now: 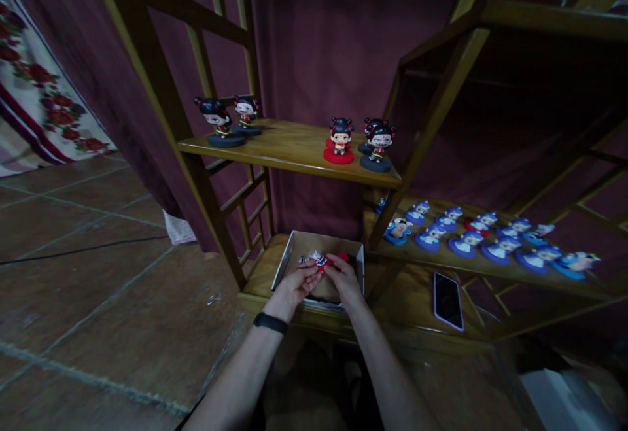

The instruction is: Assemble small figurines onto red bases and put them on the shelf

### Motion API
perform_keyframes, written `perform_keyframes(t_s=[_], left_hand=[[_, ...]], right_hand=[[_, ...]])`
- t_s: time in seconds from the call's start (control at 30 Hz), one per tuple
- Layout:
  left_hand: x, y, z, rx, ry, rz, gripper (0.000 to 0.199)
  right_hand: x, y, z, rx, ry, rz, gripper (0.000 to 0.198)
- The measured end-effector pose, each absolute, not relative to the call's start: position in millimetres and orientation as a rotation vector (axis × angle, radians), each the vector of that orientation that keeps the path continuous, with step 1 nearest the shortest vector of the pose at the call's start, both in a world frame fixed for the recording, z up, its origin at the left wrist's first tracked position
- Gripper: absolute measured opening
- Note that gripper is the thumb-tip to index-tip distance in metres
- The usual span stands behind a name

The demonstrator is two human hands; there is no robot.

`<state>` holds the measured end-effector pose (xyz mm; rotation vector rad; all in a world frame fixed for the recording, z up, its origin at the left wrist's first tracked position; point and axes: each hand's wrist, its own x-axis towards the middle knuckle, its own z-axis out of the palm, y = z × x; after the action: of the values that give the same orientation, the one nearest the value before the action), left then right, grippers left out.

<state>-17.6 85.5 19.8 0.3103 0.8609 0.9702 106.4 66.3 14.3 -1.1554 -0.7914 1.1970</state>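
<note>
A shallow cardboard box point(326, 242) with white outer sides stands on the lowest board of the wooden shelf. Over it, both hands pinch one small figurine point(321, 261), with white, black and red parts showing. My left hand point(299, 282), with a black band on the wrist, grips it from the left. From the right, the fingers of my right hand point(345, 278) close on its red part. More small red and black-and-white pieces lie in the box around the fingers. Much of the figurine is covered by my hands.
Black-haired figurines point(377, 143) stand on the upper board point(289, 143), two of them at its left end. Several purple and blue figurines point(466, 242) fill the right-hand board. A phone point(448, 300) lies below them. Shelf posts rise on both sides; a cable point(98, 248) crosses the floor.
</note>
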Motion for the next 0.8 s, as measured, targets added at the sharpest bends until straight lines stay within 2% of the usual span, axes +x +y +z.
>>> perform_keyframes(t_s=[0.17,0.43,0.8], left_hand=[[-13.1,85.3,20.2,0.357,0.887,0.982,0.015],[-15.3,87.2,19.6,0.38,0.916,0.998,0.022],[-19.7,86.2,21.1,0.291,0.889,0.954,0.011]], right_hand=[[113.7,67.3,17.1,-1.15,-0.824,1.2,0.037],[116.9,69.7,15.1,-1.146,-0.842,1.168,0.033],[114.1,65.0,18.0,-1.119,-0.781,1.222,0.032]])
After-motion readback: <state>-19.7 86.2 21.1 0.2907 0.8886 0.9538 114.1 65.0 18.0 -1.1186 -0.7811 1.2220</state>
